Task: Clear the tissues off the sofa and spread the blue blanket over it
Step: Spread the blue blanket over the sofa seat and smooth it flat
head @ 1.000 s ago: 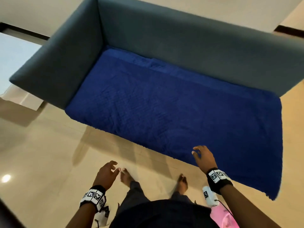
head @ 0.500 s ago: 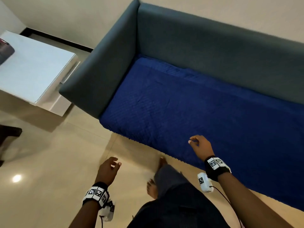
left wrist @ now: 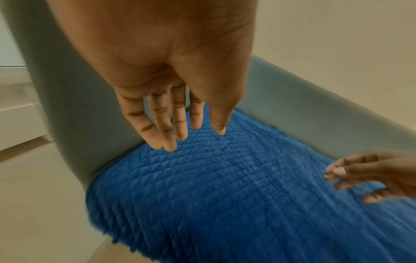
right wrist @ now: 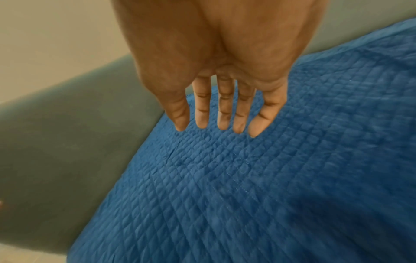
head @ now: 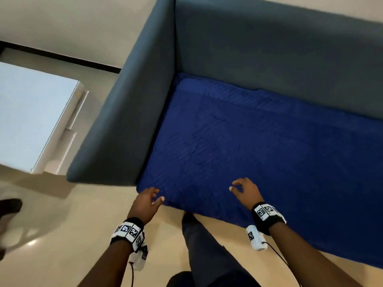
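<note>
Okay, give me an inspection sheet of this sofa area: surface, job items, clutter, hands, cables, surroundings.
Surface: grey sofa, seat covered.
Job's things: blue blanket spread flat over the seat, front edge hanging over; tissues: nothing seen.
Clutter: nothing seen.
Grippers: left hand at the blanket's front left corner, fingers straight; right hand over the front edge, fingers loosely spread, holding nothing.
Cables: thin black cable from the right wrist unit; another at the left wrist.
Surroundings: beige floor, white table to the left.
</note>
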